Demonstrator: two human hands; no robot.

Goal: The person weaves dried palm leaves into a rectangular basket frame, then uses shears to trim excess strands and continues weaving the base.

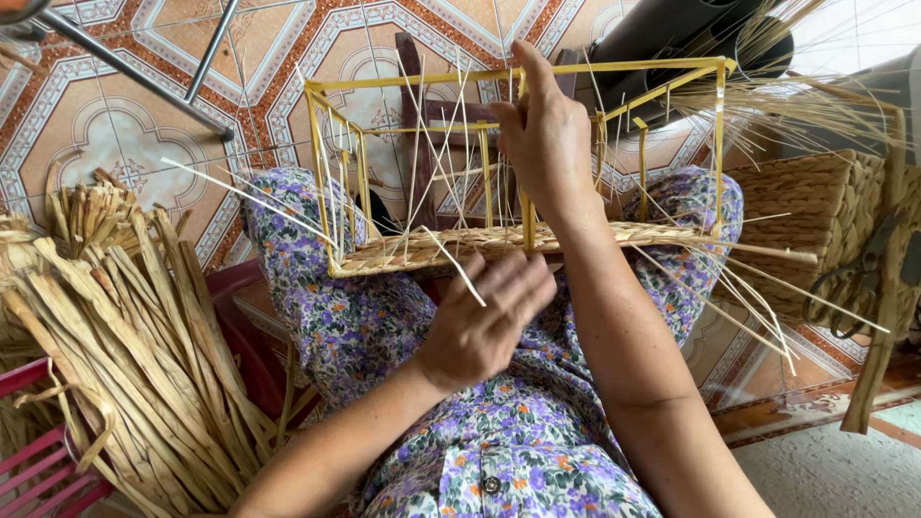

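Across the lap, on a purple floral dress (384,326), a rectangular yellow wire basket frame (523,163) is rested, its lower edge bound by a band of woven straw (537,240); pale thin straw strands (422,153) are seen standing up through the frame and fanning out past its right corner; the frame's upper bar is gripped by the right hand (547,134), whose fingers are curled over it while the thumb lies behind; whether a strand is also pinched there cannot be told, since the palm is turned away; just below the woven band the left hand (484,321) is held, its fingers bent and closed on a single pale straw strand (459,267) that slants up towards the weave; to the left, a thick bundle of flat dried tan reed leaves (125,345) is laid over a red plastic crate (38,460); to the right, a finished woven straw basket (806,221) is set on the patterned floor tiles (125,144), well apart from both hands; dark metal chair legs (144,72) are crossed at the upper left
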